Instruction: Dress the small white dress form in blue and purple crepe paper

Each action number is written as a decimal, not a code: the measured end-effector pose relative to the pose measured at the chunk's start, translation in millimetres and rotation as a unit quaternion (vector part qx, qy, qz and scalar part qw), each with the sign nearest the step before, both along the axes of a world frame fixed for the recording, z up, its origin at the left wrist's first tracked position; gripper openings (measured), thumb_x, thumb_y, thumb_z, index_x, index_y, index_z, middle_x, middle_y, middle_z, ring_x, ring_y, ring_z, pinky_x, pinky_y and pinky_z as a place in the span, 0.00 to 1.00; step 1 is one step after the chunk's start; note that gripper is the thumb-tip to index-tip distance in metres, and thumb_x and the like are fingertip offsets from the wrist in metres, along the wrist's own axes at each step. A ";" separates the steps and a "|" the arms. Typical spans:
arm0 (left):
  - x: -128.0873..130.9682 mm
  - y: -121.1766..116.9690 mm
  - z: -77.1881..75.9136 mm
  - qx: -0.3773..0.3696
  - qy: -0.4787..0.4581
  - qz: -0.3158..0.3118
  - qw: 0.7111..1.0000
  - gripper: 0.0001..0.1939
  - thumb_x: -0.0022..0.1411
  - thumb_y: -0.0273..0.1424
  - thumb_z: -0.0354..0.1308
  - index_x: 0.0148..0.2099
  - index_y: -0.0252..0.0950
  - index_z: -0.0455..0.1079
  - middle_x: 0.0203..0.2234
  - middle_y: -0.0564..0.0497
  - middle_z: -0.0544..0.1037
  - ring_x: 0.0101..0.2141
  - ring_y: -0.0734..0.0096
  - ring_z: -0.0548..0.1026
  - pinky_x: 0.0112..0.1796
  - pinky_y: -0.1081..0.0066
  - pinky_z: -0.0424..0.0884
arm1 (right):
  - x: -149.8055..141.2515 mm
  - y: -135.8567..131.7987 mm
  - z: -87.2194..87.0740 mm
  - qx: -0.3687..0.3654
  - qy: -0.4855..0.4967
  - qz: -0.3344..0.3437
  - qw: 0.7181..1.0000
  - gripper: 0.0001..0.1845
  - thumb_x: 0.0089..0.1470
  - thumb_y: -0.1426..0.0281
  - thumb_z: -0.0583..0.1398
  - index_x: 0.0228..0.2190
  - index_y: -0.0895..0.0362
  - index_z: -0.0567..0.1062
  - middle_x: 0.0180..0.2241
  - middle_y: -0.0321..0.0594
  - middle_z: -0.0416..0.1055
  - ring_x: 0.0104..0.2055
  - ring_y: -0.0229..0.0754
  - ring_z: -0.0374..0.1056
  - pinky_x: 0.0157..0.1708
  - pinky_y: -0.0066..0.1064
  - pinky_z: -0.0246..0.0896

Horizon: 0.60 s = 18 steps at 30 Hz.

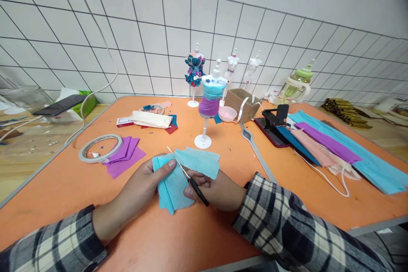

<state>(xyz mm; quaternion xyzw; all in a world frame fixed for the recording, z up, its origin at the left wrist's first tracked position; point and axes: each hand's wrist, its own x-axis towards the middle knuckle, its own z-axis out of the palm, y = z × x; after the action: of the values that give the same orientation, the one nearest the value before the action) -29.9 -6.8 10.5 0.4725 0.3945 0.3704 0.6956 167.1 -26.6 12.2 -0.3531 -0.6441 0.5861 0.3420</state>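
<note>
My left hand (pixel 151 182) pinches a folded piece of light blue crepe paper (pixel 174 189) between thumb and fingers. In my right hand (pixel 212 189) is a pair of small scissors (pixel 196 189) with black handles, their slim metal blades lying across the blue paper. A strip of the blue paper (pixel 199 160) stands out beyond the blades, above my right hand; my fingers partly hide where it joins the rest. Just behind the hands stands a white mini mannequin (pixel 217 73) on a round base, wrapped in blue and purple paper.
Left on the orange table (pixel 140 238) lie a tape roll (pixel 83 153) and purple paper squares (pixel 127 165). Behind stand more mannequins (pixel 195 70), a pink bowl (pixel 227 113) and a cardboard box (pixel 244 106). Coloured paper strips (pixel 331 140), a phone (pixel 270 132) and a bottle (pixel 293 89) are right.
</note>
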 end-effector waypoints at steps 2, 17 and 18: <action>1.2 -0.7 2.9 -0.010 -0.019 0.005 1.000 0.18 0.62 0.43 0.63 0.45 0.34 0.80 0.38 0.40 0.85 0.35 0.50 0.83 0.37 0.59 0.79 | 0.5 0.7 2.2 -0.020 0.019 0.026 0.999 0.20 0.48 0.51 0.67 0.33 0.53 0.72 0.27 0.34 0.67 0.34 0.42 0.66 0.36 0.34 0.68; 6.1 -2.9 5.5 0.003 -0.008 0.070 0.998 0.17 0.58 0.42 0.68 0.42 0.34 0.75 0.39 0.44 0.84 0.38 0.56 0.81 0.39 0.63 0.77 | 1.2 -1.1 4.7 0.001 0.067 0.053 0.996 0.21 0.51 0.51 0.66 0.39 0.53 0.73 0.34 0.37 0.71 0.37 0.42 0.68 0.45 0.38 0.69; 6.1 -2.8 5.2 0.006 -0.001 0.083 0.997 0.17 0.57 0.42 0.68 0.41 0.35 0.74 0.38 0.45 0.84 0.37 0.57 0.81 0.38 0.63 0.76 | 1.0 -0.8 3.0 0.014 0.066 0.048 0.997 0.20 0.51 0.52 0.66 0.40 0.53 0.73 0.35 0.37 0.71 0.40 0.43 0.68 0.47 0.39 0.68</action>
<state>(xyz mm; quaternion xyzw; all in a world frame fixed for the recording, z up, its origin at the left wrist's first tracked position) -23.8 -9.6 15.7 0.4421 0.4290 0.4295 0.6603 168.1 -27.4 15.2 -0.2778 -0.6446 0.6146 0.3600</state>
